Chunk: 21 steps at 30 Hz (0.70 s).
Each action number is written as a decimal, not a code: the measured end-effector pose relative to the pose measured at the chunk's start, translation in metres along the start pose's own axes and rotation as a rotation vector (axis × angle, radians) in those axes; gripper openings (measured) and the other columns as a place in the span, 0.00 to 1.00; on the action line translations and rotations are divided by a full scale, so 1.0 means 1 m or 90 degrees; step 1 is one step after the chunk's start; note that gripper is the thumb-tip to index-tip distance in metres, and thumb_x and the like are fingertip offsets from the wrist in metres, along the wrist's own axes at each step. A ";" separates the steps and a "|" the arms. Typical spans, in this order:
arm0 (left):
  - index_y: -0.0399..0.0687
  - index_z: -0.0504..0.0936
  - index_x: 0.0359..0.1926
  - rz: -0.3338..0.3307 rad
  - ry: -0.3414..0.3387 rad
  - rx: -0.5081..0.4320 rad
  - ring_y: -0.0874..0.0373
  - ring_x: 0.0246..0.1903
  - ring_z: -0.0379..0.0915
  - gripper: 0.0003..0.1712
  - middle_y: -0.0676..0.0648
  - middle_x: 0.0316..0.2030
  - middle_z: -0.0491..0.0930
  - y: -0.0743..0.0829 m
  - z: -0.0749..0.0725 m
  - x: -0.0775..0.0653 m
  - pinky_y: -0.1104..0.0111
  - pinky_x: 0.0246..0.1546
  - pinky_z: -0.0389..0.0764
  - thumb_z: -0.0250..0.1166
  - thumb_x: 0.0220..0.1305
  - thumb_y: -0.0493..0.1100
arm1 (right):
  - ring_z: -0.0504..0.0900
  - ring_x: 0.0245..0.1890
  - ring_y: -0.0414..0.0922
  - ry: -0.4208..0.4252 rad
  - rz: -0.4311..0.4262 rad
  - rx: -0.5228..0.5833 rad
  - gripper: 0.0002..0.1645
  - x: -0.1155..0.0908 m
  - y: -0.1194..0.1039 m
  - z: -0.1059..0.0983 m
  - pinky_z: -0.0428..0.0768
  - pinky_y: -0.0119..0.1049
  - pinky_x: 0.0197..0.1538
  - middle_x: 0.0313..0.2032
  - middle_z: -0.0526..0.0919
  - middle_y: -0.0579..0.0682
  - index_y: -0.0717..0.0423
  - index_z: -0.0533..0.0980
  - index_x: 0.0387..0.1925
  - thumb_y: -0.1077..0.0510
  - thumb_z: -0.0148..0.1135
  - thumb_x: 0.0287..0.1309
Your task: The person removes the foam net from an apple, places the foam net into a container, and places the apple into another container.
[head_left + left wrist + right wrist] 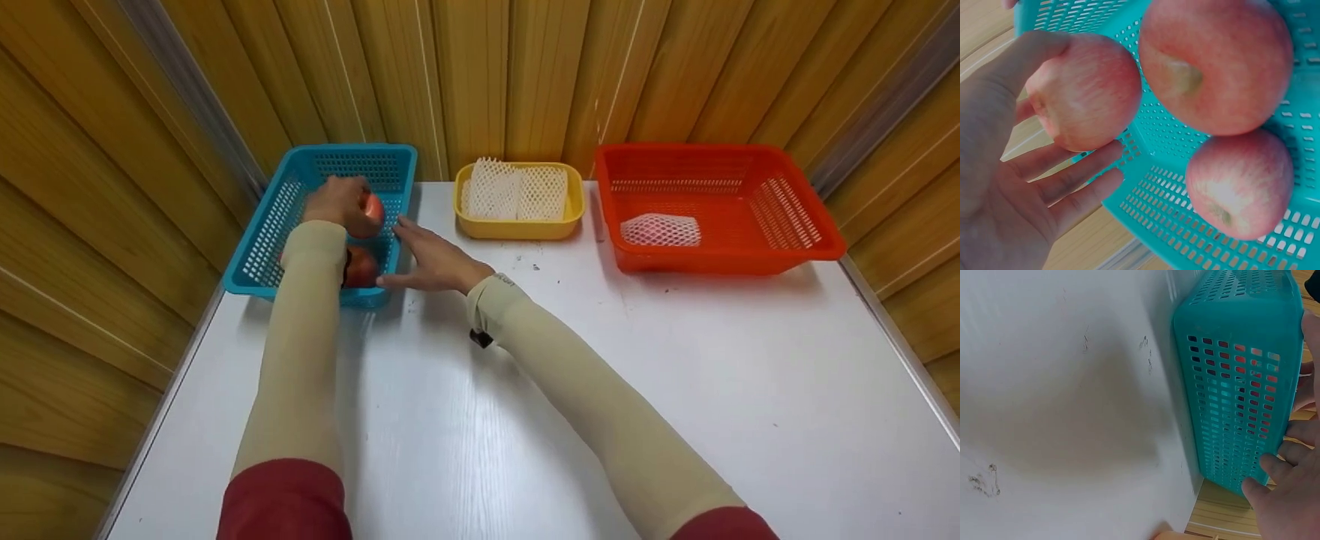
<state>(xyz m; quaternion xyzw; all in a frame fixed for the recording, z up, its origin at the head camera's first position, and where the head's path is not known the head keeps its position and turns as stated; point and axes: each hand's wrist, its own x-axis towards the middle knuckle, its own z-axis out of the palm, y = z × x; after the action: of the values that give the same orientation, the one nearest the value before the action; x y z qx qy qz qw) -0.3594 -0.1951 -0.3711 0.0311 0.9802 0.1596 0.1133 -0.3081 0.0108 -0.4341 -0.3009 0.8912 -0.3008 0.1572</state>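
- Red apple [373,211] in the left hand [337,204]: thumb on one side, fingers round the other, clamped on it. Both are within the rim of the blue basket [251,290]; whether the apple touches a wall I cannot tell.
- Right hand [439,261], apart from the left: fingers extended and spread, tips at the basket's right edge, palm outside.
- Two more apples, one large [1213,67] and one paler [1241,188], sit in the same basket, overlapping in the left wrist view.
- Between the blue basket and the yellow tray [517,230], a gap of white table [431,202] opens toward the right hand.
- White nets [517,191] fill most of the tray, one reaching above its back rim.
- Just beside the tray's right edge stands the red basket [720,262]; a netted pink item [660,229] lies by its left wall, with red floor stretching rightward.
- White tabletop runs from the baskets' front edges toward the sleeves [296,390]; wood panelling [480,75] bounds the back and sides.
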 end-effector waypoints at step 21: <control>0.43 0.71 0.70 -0.001 -0.047 0.013 0.33 0.56 0.71 0.41 0.32 0.61 0.74 0.004 0.008 -0.003 0.35 0.61 0.71 0.78 0.58 0.45 | 0.48 0.80 0.42 0.004 -0.001 0.012 0.68 0.000 -0.001 0.001 0.56 0.42 0.78 0.82 0.38 0.36 0.41 0.47 0.83 0.18 0.62 0.51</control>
<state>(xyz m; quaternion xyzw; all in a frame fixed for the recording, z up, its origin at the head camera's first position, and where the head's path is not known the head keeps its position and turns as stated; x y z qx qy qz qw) -0.3542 -0.1890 -0.3770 0.0370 0.9769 0.1482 0.1494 -0.3078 0.0097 -0.4340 -0.2990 0.8887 -0.3101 0.1572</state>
